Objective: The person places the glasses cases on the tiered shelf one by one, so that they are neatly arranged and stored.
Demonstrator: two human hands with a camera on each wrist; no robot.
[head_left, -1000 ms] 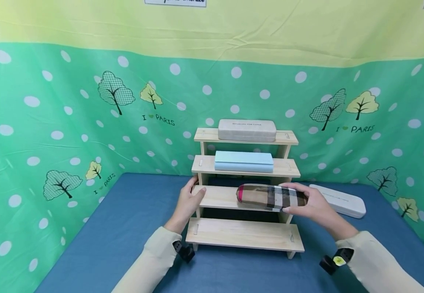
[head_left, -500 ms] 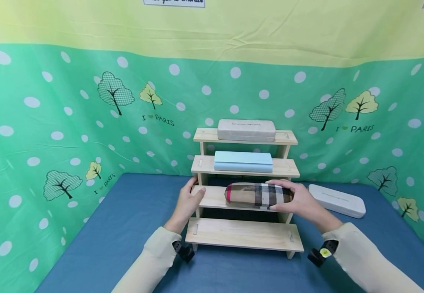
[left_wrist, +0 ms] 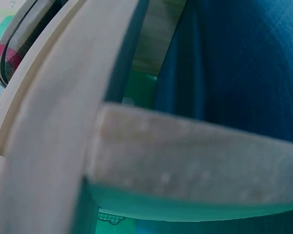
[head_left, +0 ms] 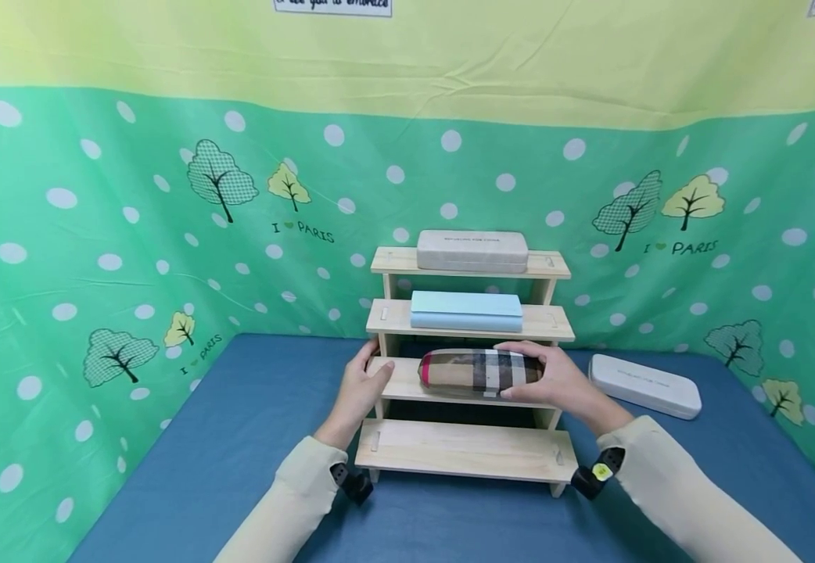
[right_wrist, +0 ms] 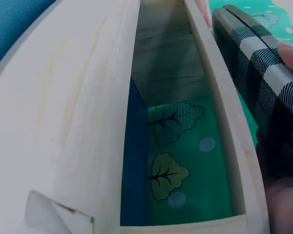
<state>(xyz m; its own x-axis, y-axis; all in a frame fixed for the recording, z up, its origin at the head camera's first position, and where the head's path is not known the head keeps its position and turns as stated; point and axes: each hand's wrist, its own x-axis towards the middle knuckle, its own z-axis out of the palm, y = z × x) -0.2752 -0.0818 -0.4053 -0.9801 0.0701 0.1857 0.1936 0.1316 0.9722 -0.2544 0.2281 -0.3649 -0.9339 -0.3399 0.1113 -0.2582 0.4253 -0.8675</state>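
My right hand [head_left: 558,381] grips the right end of a plaid glasses case [head_left: 454,371], brown with black and white checks and a red stripe. The case lies lengthwise at the second shelf from the bottom of a stepped wooden shelf stand [head_left: 467,450]. In the right wrist view, thumb and fingers [right_wrist: 290,56] close round the checked end. My left hand [head_left: 354,391] holds the stand's left side, thumb on top of that same shelf; its far fingers are partly hidden. The left wrist view shows the case's red-striped tip past the board edge.
A grey-white glasses case [head_left: 473,252] sits on the top shelf, and a light blue case [head_left: 467,311] on the one below. Another white glasses case [head_left: 645,385] lies on the blue tablecloth [head_left: 260,399] right of the stand. A green patterned curtain [head_left: 168,258] hangs behind.
My right hand has moved left with the plaid glasses case, bringing it from the right end of its shelf to nearer the middle. The left hand keeps its place on the stand.
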